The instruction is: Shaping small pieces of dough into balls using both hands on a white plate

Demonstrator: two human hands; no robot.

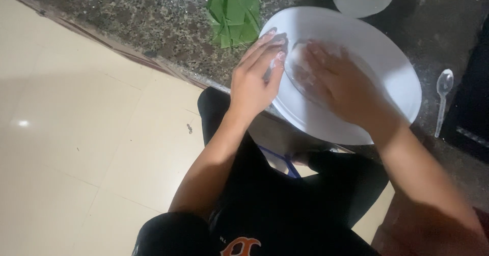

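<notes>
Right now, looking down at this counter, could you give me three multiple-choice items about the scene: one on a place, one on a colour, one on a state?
1. Where does the plastic spoon lie?
A. on the plate
B. on the counter right of the plate
C. on the floor

2. What colour are the leaves?
A. green
B. red
C. yellow

3. How is the right hand?
A. clenched around the spoon
B. flat inside the plate
C. hanging clear of the counter

Answers: 1 B, it rests on dark stone beside the rim. 2 A, plainly green. 3 B, palm down, pressing something pale.
</notes>
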